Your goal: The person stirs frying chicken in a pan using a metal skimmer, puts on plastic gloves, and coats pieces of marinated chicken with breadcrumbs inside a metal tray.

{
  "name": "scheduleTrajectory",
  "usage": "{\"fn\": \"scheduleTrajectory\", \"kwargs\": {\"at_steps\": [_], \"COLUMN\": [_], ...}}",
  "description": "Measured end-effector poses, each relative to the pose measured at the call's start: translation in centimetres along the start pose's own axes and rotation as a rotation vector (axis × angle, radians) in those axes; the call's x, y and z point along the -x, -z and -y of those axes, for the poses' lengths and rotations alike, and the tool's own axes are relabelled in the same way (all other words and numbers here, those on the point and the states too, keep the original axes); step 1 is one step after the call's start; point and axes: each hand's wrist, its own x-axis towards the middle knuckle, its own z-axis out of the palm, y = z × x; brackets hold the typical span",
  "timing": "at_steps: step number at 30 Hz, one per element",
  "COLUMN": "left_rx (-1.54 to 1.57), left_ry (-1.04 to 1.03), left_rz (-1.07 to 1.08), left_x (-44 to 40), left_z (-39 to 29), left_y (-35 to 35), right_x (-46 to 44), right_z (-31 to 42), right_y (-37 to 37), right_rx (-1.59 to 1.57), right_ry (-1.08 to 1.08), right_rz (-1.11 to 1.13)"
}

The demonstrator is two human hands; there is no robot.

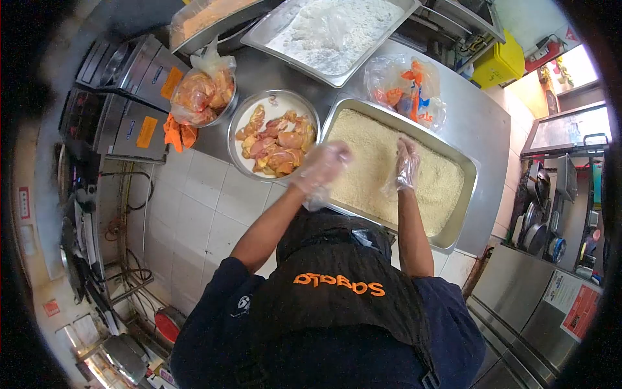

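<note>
Both of my hands wear thin clear plastic gloves. My left hand (324,165) is smeared by motion over the near left rim of a deep metal tray (468,194), beside a round metal bowl (234,137). Its grip cannot be made out. Pieces of raw chicken (278,146) lie in that bowl with some whitish liquid. Pale breadcrumbs (431,194) fill the tray. Over these crumbs is my right hand (407,162), seen edge-on, fingers stretched forward and slightly bent. Nothing shows in it.
Behind the tray sits a wide pan of white flour (334,32). A printed plastic bag (408,91) lies at the tray's far edge. Bagged chicken (204,94) rests in another bowl at left, near an orange cloth (179,133). The steel table (489,133) ends at right.
</note>
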Motion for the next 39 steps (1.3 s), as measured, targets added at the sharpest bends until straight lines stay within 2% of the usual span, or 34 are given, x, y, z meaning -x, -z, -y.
{"fn": "scheduleTrajectory", "kwargs": {"at_steps": [2, 4, 5, 7, 8, 10, 14, 16, 17, 20, 22, 23, 25, 27, 29, 32, 34, 35, 37, 38, 39], "left_rx": [-0.238, -0.524, -0.526, -0.847, -0.851, -0.919, -0.89, -0.925, -0.931, -0.927, -0.974, -0.967, -1.155, -1.159, -1.166, -1.182, -0.993, -0.995, -0.738, -0.739, -0.481], "left_ry": [0.059, 0.137, 0.137, 0.173, 0.17, 0.3, 0.275, 0.12, 0.114, 0.167, 0.069, 0.046, 0.088, -0.01, -0.096, -0.224, -0.463, -0.472, -0.222, -0.232, -0.035], "left_rz": [-0.268, -0.295, -0.292, -0.036, -0.029, 0.164, 0.179, 0.073, 0.08, 0.14, 0.193, 0.204, 0.372, 0.324, 0.274, 0.248, 0.082, 0.084, 0.08, 0.08, 0.053], "left_x": [-0.5, -1.2, -1.5, -2.5, -3.5, -5.0, -4.7, -3.9, -3.9, -3.1, -2.3, -2.6, -3.2, -3.4, -3.3, -3.2, -2.8, -2.4, -1.8, -1.6, -2.3], "left_z": [0.7, 3.5, 5.2, 7.9, 7.9, 7.8, 8.3, 9.6, 9.9, 9.2, 6.5, 6.3, 6.2, 8.4, 9.9, 11.2, 12.7, 11.7, 9.8, 9.8, 9.5], "left_y": [4.2, 6.7, 7.3, 7.8, 7.9, 7.6, 7.6, 7.7, 7.9, 8.7, 8.9, 8.5, 8.7, 8.4, 8.3, 8.7, 9.3, 9.3, 9.5, 9.6, 9.8], "right_x": [0.9, 1.8, 1.7, 1.8, 2.1, 2.7, 2.5, 2.4, 2.2, 2.7, 3.1, 2.7, 2.5, 2.4, 3.0, 3.0, 2.8, 2.8, 2.9, 2.7, 0.9], "right_z": [-0.3, -0.4, -2.1, -3.1, -2.8, -2.4, -2.7, -3.0, -3.2, -2.8, -0.8, -2.3, -4.0, -3.6, -2.8, -1.9, -2.0, -1.8, -0.6, 0.1, 0.3], "right_y": [1.1, 1.4, 1.7, 1.8, 1.5, 1.3, 1.0, 1.2, 1.3, 1.2, 1.7, 1.5, 1.8, 1.4, 0.9, 0.7, 0.5, 0.4, 1.1, 1.5, 2.1], "right_rx": [0.191, 0.201, 0.164, 0.125, 0.136, 0.147, 0.09, 0.075, 0.07, 0.047, 0.086, 0.015, 0.037, 0.051, -0.074, -0.02, 0.037, 0.097, 0.111, 0.128, 0.128], "right_ry": [-0.057, -0.056, -0.049, -0.044, -0.067, -0.1, -0.159, -0.081, -0.085, -0.127, -0.173, -0.096, -0.096, -0.097, -0.135, -0.146, -0.068, 0.004, -0.025, -0.056, -0.047], "right_rz": [0.054, 0.029, 0.05, 0.067, 0.059, 0.038, 0.054, 0.092, 0.084, 0.045, 0.06, 0.054, 0.062, 0.089, 0.096, 0.092, 0.077, 0.071, 0.072, 0.083, 0.064]}}
